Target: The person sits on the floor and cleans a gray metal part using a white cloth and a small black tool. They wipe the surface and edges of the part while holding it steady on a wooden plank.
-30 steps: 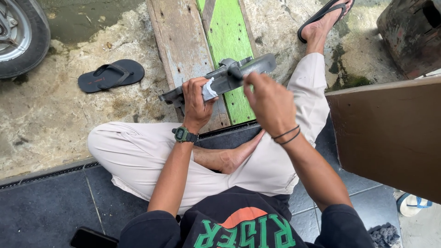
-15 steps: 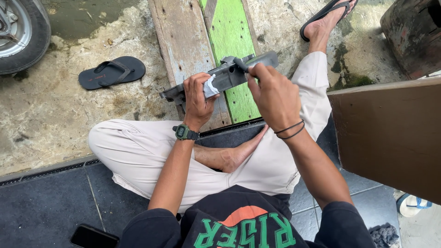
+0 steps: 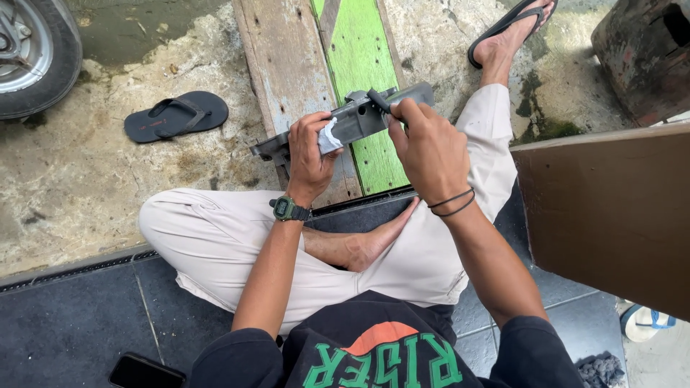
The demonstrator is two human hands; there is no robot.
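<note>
**Screens and printed surfaces in view**

A dark phone (image 3: pixel 146 373) lies flat on the dark tiles at the lower left edge of the frame, its black rectangular screen blank. Left of centre, a green wristwatch (image 3: pixel 287 209) shows a small, dark, squarish face. No packages, labels or signs are visible.

The wheel (image 3: pixel 32 54) and phone (image 3: pixel 147 372) are cut off by edges.

The single head-worn view looks steeply down from close above the seated person's lap, facing forward over the hands to planks (image 3: pixel 316 65) far, a wheel (image 3: pixel 32 50) far left, a board (image 3: pixel 611 208) right.
</note>
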